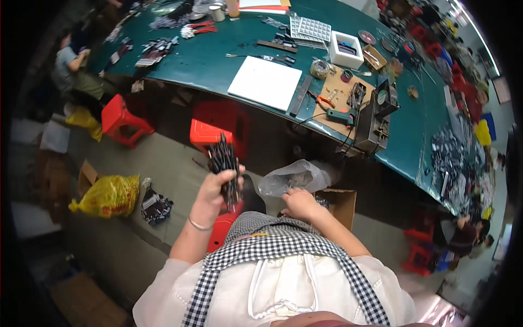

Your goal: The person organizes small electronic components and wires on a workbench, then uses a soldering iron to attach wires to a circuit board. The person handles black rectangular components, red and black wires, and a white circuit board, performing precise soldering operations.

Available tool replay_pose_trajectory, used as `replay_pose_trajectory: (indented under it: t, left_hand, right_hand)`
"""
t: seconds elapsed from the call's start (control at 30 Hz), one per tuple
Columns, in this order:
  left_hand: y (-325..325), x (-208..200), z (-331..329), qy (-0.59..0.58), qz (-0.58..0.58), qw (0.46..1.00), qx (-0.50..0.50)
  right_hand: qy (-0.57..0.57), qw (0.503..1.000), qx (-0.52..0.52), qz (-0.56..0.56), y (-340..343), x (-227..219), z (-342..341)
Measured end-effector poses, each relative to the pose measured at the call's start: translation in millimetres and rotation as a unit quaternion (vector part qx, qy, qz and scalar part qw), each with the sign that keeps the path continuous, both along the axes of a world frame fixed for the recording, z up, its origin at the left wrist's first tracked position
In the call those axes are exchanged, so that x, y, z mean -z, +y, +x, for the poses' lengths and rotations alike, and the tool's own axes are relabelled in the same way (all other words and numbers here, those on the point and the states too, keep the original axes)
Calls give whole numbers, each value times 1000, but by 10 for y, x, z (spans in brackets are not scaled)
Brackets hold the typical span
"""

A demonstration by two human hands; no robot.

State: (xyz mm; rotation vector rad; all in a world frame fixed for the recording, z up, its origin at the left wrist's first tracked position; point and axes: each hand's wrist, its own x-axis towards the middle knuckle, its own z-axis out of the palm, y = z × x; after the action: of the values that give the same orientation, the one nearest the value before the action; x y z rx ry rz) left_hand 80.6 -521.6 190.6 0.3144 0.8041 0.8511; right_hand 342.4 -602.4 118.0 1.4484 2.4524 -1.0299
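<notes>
My left hand (pixel 217 188) is closed around a thick bundle of thin black pieces (pixel 222 155), held upright in front of me. The bundle sticks out above and below my fist; what exactly the pieces are, I cannot make out. To the right, my right hand (pixel 299 204) has its fingers curled on the near rim of a clear plastic bag (pixel 272 181). The bag gapes toward the right, and its contents are blurred. Just under the bag and my right hand stands an open cardboard box (pixel 344 206), partly hidden by my forearm.
Ahead stands a green-topped table (pixel 201 68) with a white board (pixel 265 82), a green soldering gun (pixel 341 116) and a white foam box (pixel 346 50). Red stools (pixel 212 128) stand below its edge. A yellow bag (pixel 111 196) and a dark bundle (pixel 156 208) lie on the floor at left.
</notes>
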Motion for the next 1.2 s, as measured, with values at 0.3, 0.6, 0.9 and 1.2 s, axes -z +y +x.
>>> replay_pose_trajectory:
  t: [0.3, 0.6, 0.9, 1.2]
  left_hand:
    - [2081, 489, -328, 40, -36, 995, 87]
    - [3762, 1121, -40, 248, -34, 962, 105]
    - [5443, 1580, 7, 423, 42, 898, 111]
    - [6828, 2133, 186, 765, 263, 542, 230]
  right_hand:
    - [-20, 944, 221, -244, -154, 1108, -125]
    - [49, 901, 376, -210, 814, 1203, -311]
    - [198, 913, 294, -201, 2034, 1800, -925]
    - [105, 923, 312, -199, 2560, 2087, -1326]
